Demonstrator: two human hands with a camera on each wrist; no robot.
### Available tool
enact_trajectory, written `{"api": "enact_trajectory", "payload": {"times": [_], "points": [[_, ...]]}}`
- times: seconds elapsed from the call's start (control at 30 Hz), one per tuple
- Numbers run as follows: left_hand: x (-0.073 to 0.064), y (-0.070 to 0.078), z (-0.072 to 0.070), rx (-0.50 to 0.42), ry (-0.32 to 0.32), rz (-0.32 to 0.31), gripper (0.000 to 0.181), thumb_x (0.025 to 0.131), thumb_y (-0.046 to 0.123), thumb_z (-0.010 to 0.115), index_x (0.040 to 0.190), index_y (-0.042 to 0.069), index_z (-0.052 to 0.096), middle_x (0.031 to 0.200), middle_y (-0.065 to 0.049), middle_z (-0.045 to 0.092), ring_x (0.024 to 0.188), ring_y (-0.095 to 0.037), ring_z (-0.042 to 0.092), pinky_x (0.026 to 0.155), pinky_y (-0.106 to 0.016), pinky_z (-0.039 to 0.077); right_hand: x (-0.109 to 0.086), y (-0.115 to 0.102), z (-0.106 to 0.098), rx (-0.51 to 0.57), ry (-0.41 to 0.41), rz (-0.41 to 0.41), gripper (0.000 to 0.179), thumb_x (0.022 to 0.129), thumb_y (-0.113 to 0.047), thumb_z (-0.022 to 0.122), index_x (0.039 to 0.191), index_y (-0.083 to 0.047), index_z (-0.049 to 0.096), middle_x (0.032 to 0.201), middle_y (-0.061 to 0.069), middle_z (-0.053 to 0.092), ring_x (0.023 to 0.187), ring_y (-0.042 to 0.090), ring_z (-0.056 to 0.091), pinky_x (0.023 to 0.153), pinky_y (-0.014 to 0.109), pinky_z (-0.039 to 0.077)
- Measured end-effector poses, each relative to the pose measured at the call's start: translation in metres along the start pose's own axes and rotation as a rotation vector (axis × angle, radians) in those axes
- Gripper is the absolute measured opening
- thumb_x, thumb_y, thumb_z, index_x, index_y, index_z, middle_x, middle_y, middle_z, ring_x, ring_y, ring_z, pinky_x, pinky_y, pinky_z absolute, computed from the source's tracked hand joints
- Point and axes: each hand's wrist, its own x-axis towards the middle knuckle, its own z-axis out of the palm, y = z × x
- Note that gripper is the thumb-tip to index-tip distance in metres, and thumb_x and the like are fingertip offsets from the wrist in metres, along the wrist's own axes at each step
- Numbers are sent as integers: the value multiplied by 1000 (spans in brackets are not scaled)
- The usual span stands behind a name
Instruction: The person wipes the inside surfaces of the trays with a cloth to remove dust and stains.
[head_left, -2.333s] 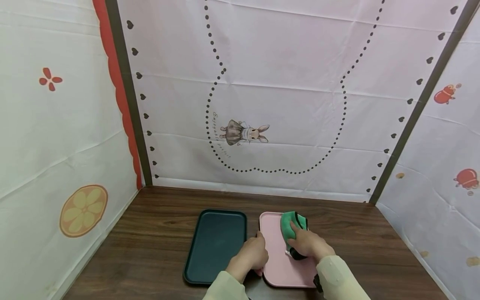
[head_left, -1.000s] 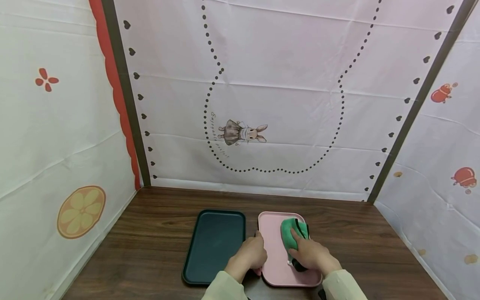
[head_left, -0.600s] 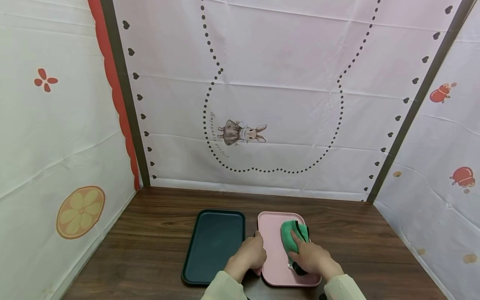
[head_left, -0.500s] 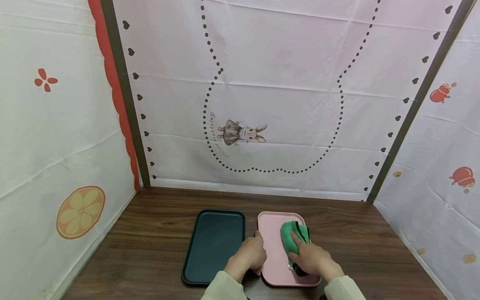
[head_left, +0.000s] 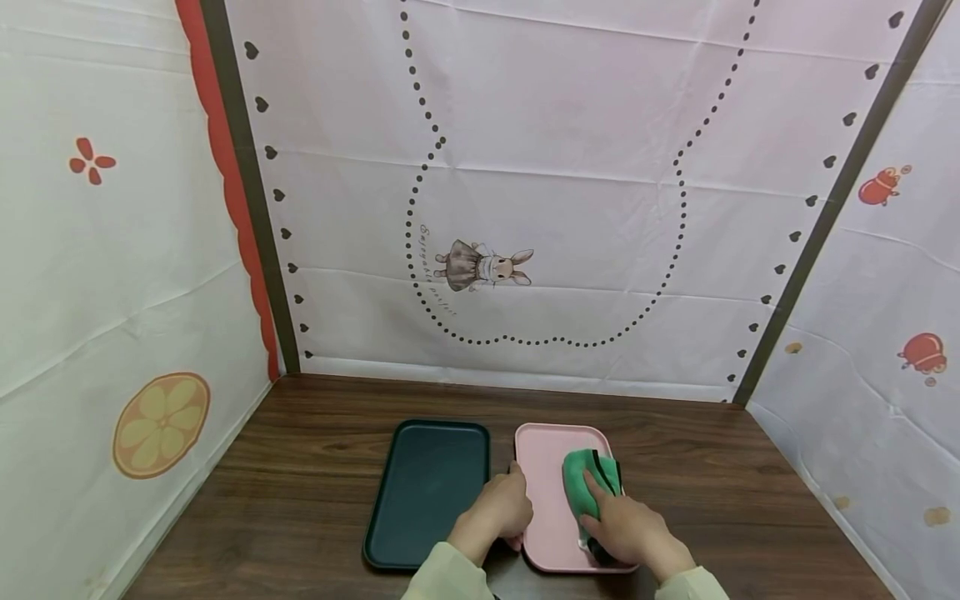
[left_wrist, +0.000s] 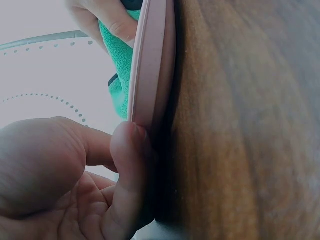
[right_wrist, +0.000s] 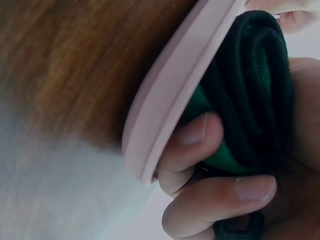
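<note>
On the pink tray (head_left: 542, 492) lies a bunched green cloth (head_left: 581, 483) with black edging. My right hand (head_left: 630, 529) grips the cloth over the tray's near right part, index finger stretched along its top. In the right wrist view the curled fingers (right_wrist: 220, 200) hold the cloth's folded dark edge (right_wrist: 255, 85) beside the tray's rim (right_wrist: 170, 95). At the tray's left side, my left hand (head_left: 497, 508) holds the rim, with a fingertip against it in the left wrist view (left_wrist: 132, 145). The cloth's underside is hidden.
A dark teal tray (head_left: 431, 492) lies just left of my left hand, flat on the brown wooden table (head_left: 315, 483). Printed fabric walls (head_left: 570, 233) enclose the table at the back and both sides.
My right hand has drawn the cloth toward the near end of the pink tray, uncovering the tray's far right corner. The left hand stays at the tray's left rim.
</note>
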Motion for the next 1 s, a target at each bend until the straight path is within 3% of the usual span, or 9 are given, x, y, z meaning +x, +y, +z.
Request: {"api": "enact_trajectory", "payload": {"times": [0.27,0.47,0.67,1.0], "points": [[2,-1,1,-2,-9,-7,66,99,1,50,157,-16,23,56,-10,61,30,-7,47,36,-24,47,-4,2,3,-8,18,-10,72,99,-40,67,161,-16,39,128,27,69,109,52,68,82,71,54],[2,-1,0,-2,-5,-1,66,99,1,50,157,-17,23,61,-17,66,30,-7,47,37,-25,48,-8,2,4,4,20,-12,72,98,-40,67,161,-17,40,120,25,73,88,40,72,71,64,56],[2,-1,2,0,-12,-5,66,100,2,50,157,-16,22,57,-10,62,30,-6,47,37,-23,47,-9,4,7,10,32,-23,73,98,-38,68,161,-15,40,110,21,76,71,28,66,62,56,56],[2,0,1,41,-1,15,67,99,2,51,156,-18,23,58,-10,60,30,-6,46,41,-24,51,-7,-1,8,-11,57,-26,72,97,-38,69,160,-15,42,119,22,74,85,37,71,69,62,56]]}}
